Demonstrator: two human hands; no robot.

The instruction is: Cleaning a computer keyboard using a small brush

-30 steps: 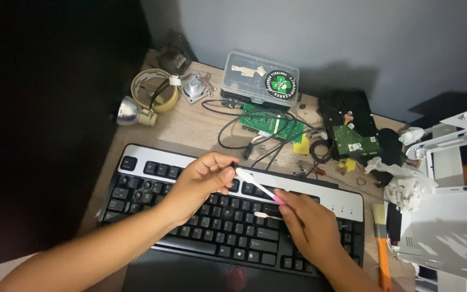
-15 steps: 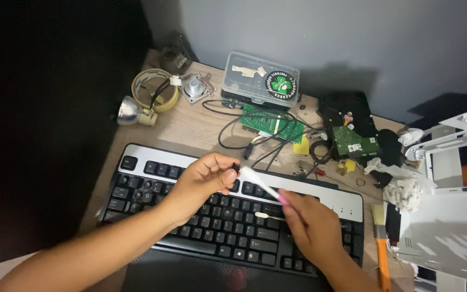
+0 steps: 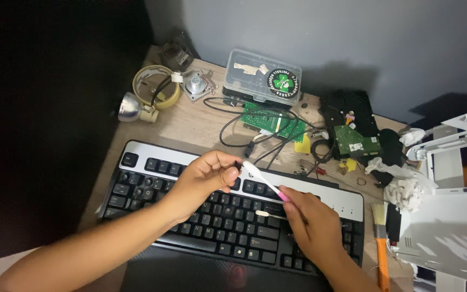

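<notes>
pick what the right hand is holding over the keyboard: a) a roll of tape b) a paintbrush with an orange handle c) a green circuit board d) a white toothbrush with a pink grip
d, the right hand grips a white toothbrush by its pink end, slanting up over the keyboard toward the left hand, which pinches a small dark piece; the orange-handled brush lies untouched at the keyboard's right.

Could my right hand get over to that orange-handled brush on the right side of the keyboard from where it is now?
Probably yes. The right hand rests on the keyboard holding a toothbrush, and the orange-handled brush lies just past the keyboard's right end, with nothing between them.
</notes>
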